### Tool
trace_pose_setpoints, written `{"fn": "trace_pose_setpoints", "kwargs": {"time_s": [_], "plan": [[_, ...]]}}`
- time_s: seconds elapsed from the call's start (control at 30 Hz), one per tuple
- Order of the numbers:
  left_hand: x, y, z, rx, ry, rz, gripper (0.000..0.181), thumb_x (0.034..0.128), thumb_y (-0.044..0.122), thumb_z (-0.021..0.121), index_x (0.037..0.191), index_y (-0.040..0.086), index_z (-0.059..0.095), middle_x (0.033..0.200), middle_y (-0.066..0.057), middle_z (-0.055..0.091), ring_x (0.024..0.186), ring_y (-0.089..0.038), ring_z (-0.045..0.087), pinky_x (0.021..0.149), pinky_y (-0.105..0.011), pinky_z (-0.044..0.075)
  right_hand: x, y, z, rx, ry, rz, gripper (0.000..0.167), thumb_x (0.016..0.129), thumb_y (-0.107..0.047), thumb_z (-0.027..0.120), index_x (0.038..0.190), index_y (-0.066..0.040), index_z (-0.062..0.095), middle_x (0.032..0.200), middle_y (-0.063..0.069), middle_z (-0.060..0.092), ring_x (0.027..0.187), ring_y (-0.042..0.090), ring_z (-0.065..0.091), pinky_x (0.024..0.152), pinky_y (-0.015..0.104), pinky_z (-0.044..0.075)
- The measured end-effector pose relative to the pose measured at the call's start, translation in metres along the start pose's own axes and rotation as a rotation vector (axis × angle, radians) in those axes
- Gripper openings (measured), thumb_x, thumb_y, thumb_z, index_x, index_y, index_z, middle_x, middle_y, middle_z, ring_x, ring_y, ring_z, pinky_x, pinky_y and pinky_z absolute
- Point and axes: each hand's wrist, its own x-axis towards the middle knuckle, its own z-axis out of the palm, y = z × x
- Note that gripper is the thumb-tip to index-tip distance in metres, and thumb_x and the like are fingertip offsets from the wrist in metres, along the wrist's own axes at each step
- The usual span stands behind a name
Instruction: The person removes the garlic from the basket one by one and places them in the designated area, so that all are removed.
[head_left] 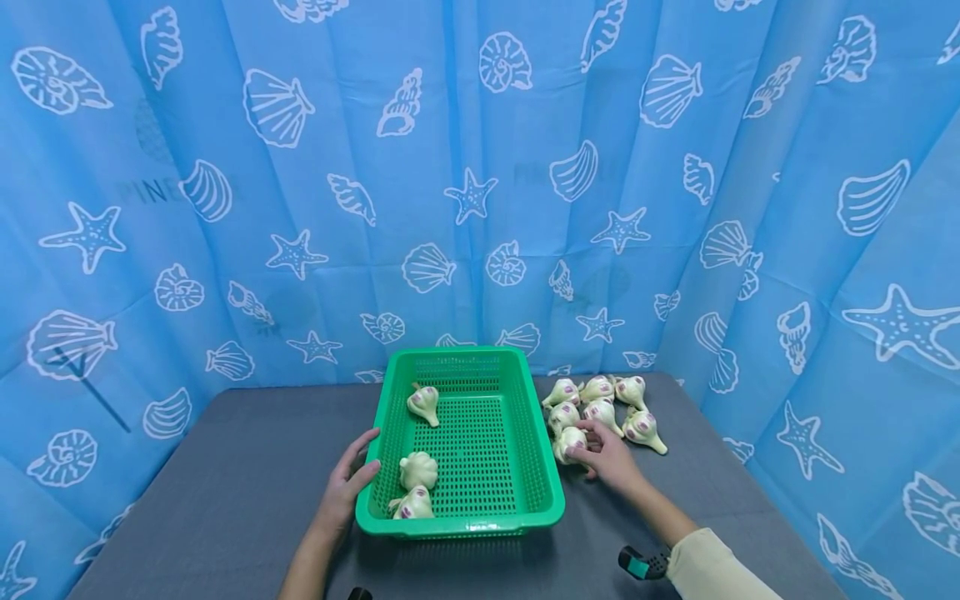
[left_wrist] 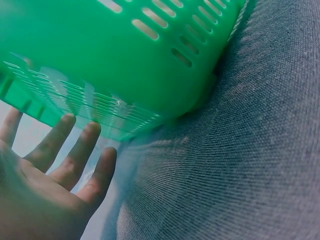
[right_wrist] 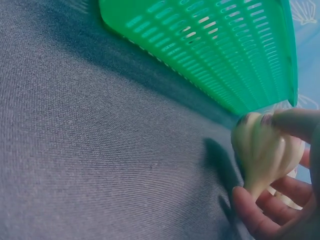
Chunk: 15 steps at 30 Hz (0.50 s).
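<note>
A green plastic basket (head_left: 480, 525) with slotted walls stands on the table. Three garlic bulbs lie inside: one garlic bulb (head_left: 424, 403) toward the back left and two near the front left corner. My left hand (head_left: 341, 492) is at the basket's left side, its fingers (left_wrist: 82, 147) extended and touching the wall. Right of the basket, my right hand (head_left: 611, 461) holds a garlic bulb (right_wrist: 267, 147) between thumb and fingers, stem pointing downward in the right wrist view. Several more garlic bulbs (head_left: 602, 414) are grouped just beyond that hand.
A grey cloth (head_left: 247, 492) covers the table. Blue curtains (head_left: 450, 208) with white shell prints hang behind and at both sides. A black strap with a green patch (head_left: 641, 565) shows near the right forearm.
</note>
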Motion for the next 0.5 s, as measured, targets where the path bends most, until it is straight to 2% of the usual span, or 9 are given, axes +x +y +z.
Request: {"fn": "trace_pose_setpoints", "kwargs": {"time_s": [0.33,0.5], "plan": [[0.0003,-0.0005,-0.0002,0.006,0.0,-0.002,0.05,0.0997,0.013,0.051,0.148,0.01,0.04,0.139,-0.023,0.045,0.114,-0.021,0.052,0.088,-0.03,0.046,-0.0009,0.0001,0.0008,-0.075,-0.002,0.027,0.05,0.088,-0.014,0.072,0.132,0.0,0.053,0.119,0.024,0.059,0.103,0.035,0.059,0.055,0.036,0.053],[0.0005,-0.0003,-0.0001,0.0,-0.003,-0.005,0.05,0.0997,0.014,0.051,0.148,0.01,0.039,0.139,-0.023,0.045,0.113,-0.021,0.052,0.087,-0.029,0.046,0.0005,0.0012,0.0016,-0.115,-0.008,0.024,0.049,0.087,-0.015,0.074,0.13,-0.001,0.055,0.117,0.021,0.061,0.103,0.035,0.059,0.057,0.035,0.052]]}}
